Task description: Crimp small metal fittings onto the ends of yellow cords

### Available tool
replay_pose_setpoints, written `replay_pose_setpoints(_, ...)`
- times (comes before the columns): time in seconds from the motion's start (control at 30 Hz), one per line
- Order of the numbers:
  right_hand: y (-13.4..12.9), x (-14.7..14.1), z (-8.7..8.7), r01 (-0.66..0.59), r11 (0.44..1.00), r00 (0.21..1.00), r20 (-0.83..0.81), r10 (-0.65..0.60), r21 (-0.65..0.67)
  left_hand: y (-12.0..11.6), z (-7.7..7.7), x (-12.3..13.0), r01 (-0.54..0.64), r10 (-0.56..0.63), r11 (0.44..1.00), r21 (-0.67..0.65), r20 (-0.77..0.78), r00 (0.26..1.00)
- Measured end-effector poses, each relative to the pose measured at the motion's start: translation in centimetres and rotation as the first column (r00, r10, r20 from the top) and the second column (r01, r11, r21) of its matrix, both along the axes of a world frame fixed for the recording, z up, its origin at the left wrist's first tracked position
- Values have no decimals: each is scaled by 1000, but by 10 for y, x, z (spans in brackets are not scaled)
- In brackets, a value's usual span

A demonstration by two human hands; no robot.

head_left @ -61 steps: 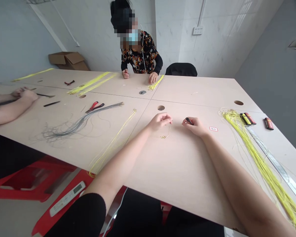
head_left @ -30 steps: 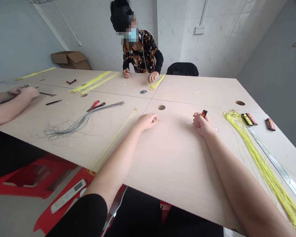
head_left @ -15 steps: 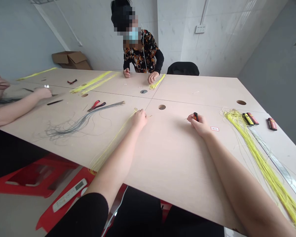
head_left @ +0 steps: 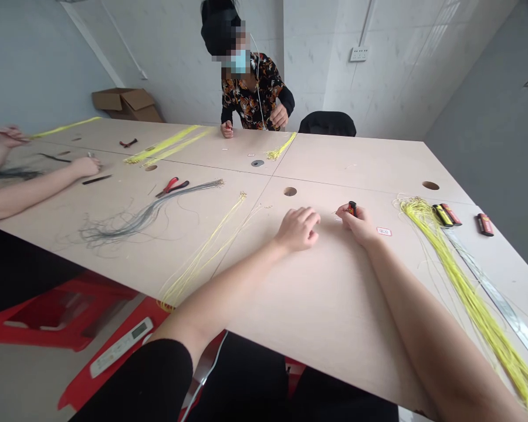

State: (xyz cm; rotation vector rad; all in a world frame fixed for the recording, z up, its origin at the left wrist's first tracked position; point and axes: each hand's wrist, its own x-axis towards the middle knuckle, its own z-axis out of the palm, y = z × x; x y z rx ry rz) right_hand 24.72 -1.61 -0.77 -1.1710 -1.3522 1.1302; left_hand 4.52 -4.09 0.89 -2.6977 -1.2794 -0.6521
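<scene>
My right hand (head_left: 357,223) is closed around a small lighter (head_left: 352,208) with a dark body and an orange-red patch; the hand hides most of it. A thin tip sticks out by the fingertips. To its left, my left hand (head_left: 297,228) hovers low over the table, fingers loosely bent and apart, nothing visible in them. Beyond that hand's wrist, a few yellow cords (head_left: 211,239) with small gold-coloured ends run toward the table's front edge. A thick bundle of yellow cords (head_left: 462,275) lies to the right of my right arm.
Several more lighters (head_left: 484,224) and a metal ruler (head_left: 497,293) lie at the right. Grey cords (head_left: 145,220) and red-handled pliers (head_left: 172,187) are at the left. Round holes (head_left: 290,191) pierce the table (head_left: 308,299). Co-workers sit opposite and at the left.
My left hand has left the yellow cords' ends and moved right, near my right hand. My right hand stays in place with the lighter. The person opposite has lifted a hand off their cords.
</scene>
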Motion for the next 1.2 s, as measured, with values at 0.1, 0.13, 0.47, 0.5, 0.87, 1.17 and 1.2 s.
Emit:
replay_pose_setpoints(0.1,-1,1,3,-10,1000,998,-56,10,-4,-5,-7,7,140,-140,990,-9,-31,990)
replay_pose_setpoints(0.13,-2,1,3,-11,1000,998,-64,11,-5,-5,-9,7,173,-173,985,-13,-25,985)
replay_pose_setpoints(0.47,-1,3,1,-15,1000,999,-31,14,-12,7,-14,-8,156,-126,986,-64,335,934)
replay_pose_setpoints(0.5,-1,3,1,-15,1000,1000,-1,15,-11,8,-14,-7,134,-103,989,-59,377,921)
replay_pose_setpoints(0.87,-7,-14,10,-108,994,919,383,91,23,14,-17,-1,-16,65,995,-102,493,867)
replay_pose_setpoints(1.17,-13,-30,9,58,998,995,-85,-58,-6,14,-16,-3,58,98,965,-255,560,823)
replay_pose_setpoints(1.2,-14,-31,9,46,999,996,-81,-45,3,14,-16,-3,68,90,965,-253,565,820)
